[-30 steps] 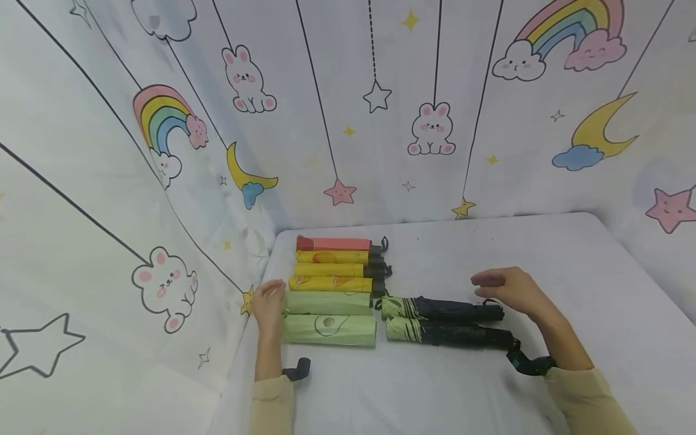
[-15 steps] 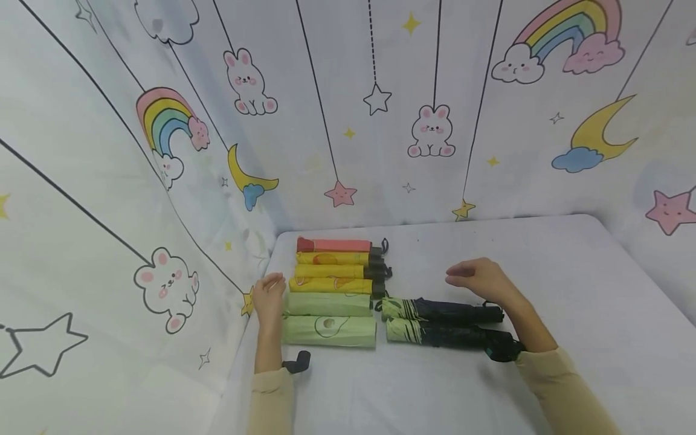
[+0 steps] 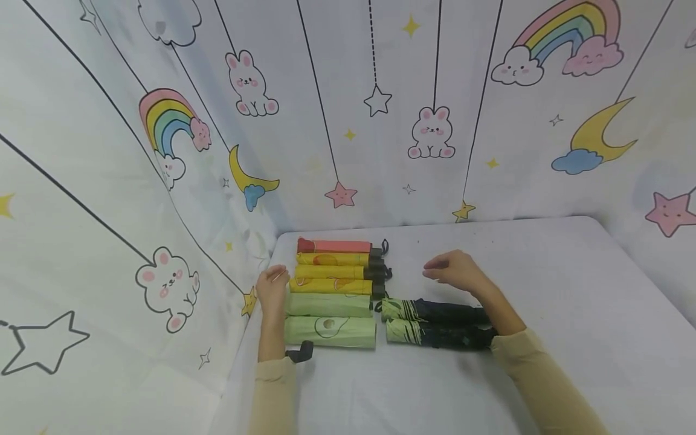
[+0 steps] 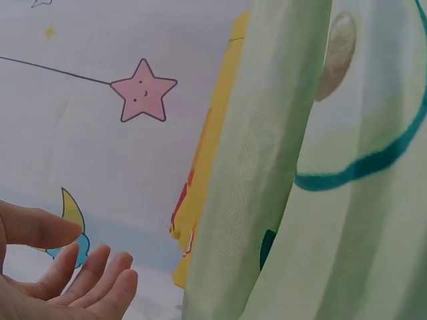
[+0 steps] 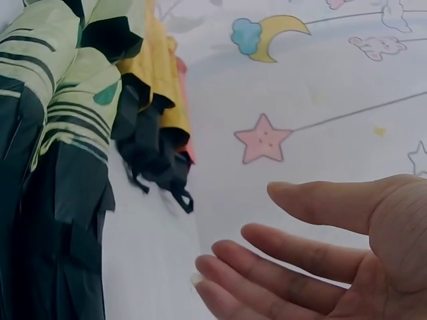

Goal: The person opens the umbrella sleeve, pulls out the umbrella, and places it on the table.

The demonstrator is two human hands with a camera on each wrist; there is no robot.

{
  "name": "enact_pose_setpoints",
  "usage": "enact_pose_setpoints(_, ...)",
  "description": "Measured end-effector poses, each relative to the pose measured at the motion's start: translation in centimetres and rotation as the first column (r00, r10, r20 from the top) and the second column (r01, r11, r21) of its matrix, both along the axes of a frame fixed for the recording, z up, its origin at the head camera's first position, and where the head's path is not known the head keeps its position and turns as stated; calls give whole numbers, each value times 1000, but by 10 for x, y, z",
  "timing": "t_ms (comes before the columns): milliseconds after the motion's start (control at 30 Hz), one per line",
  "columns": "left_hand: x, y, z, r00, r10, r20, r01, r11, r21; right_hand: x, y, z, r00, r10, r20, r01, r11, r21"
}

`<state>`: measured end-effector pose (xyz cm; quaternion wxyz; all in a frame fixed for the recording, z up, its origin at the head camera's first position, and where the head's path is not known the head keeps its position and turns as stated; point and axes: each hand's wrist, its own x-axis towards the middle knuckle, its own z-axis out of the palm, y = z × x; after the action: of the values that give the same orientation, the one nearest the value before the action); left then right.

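Note:
Folded umbrellas lie side by side on a white table: a red umbrella [image 3: 337, 246] at the back, three yellow umbrellas [image 3: 331, 272], then a plain light green umbrella [image 3: 328, 304] and a green avocado-print umbrella [image 3: 348, 331] at the front. To their right lie two black-and-green umbrellas [image 3: 435, 310], partly hidden by my right forearm. My left hand [image 3: 272, 289] hovers by the left ends of the yellow and green umbrellas, fingers loosely bent, holding nothing. Above the table, behind the black-and-green pair, my right hand [image 3: 457, 270] is relaxed, thumb apart from the fingers in the right wrist view.
White cloth walls [image 3: 391, 157] printed with rabbits, stars and rainbows rise behind and to the left of the table [image 3: 413, 393]. Dark straps [image 5: 181, 193] hang from the umbrella handles. A small black device [image 3: 300, 351] sits at my left wrist.
My right hand has moved left and slightly back, over the area behind the black-and-green umbrellas. My left hand has risen slightly in view. The umbrellas stay where they were.

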<state>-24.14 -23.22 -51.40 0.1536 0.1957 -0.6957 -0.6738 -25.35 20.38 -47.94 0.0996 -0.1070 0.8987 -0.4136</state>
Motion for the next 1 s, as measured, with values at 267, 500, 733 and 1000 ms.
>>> enact_pose_setpoints(267,-9,2,2,1000,3,8,-3,1000,-10,-18,-17,-9,997,33,68,-27,996,-85)
enact_pose_setpoints(500,-17,3,0,999,33,39,-33,999,-6,-31,-32,-11,995,62,78,-60,998,-32)
enact_pose_setpoints(733,-23,4,-6,994,74,77,-74,997,-12,-38,-54,-17,987,69,148,-69,998,-11)
enact_pose_setpoints(1000,-28,8,-13,989,84,124,-82,996,-24,-48,-74,-29,964,75,255,-79,997,5)
